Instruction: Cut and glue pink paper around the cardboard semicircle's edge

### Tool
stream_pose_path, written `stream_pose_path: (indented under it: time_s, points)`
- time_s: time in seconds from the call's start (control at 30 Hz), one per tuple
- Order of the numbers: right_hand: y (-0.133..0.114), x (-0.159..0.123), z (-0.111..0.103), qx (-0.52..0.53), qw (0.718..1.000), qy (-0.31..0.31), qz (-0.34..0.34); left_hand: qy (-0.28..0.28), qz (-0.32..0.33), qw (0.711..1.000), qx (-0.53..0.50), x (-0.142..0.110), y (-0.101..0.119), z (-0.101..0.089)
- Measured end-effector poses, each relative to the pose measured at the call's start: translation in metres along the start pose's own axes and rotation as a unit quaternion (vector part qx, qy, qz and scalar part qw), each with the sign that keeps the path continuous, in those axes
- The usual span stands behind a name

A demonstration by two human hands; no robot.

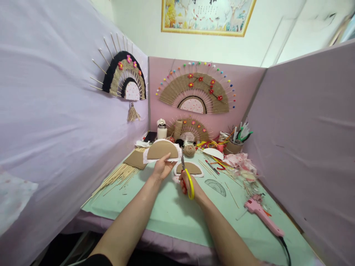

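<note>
My left hand (pixel 164 167) is closed on the lower right edge of a half-round cardboard piece (pixel 162 150), raised above the table with pale fabric showing around its rim. Yellow and red scissors (pixel 189 183) are in my right hand (pixel 188 181), their blades pointing up beside the right end of the fabric border. Whether the blades touch the cloth I cannot tell. Behind the scissors, a second half-round cardboard piece (pixel 191 169) with a fabric edge lies on the table, partly covered by my right hand.
Bamboo sticks (pixel 118 175) lie at left under a cardboard sheet (pixel 135 159). A twine ball (pixel 189 150) sits behind my hands. To the right are a protractor (pixel 215 187), crumpled fabric (pixel 240 162) and a pink glue gun (pixel 263 216). Decorated fans (pixel 199 83) hang on the partitions.
</note>
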State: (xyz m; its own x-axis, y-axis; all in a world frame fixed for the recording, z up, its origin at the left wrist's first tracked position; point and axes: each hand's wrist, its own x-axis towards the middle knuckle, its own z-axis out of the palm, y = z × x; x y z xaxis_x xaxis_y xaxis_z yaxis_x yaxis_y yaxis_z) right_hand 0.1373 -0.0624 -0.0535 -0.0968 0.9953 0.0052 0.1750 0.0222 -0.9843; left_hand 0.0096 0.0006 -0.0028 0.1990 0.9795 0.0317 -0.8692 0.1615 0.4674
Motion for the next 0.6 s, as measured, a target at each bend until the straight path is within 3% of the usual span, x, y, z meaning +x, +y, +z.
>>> stream_pose_path:
  time_s: [0.3,0.6]
  points:
    - [-0.0052,-0.0016,-0.0013,0.01,0.999,0.012,0.028,-0.011,-0.012,1.0,0.005,0.0015,-0.0012,-0.0026]
    - [-0.0053,-0.0029,-0.005,-0.014,1.0,0.007,0.002,-0.017,-0.014,1.0,0.011,0.001,-0.0023,-0.0016]
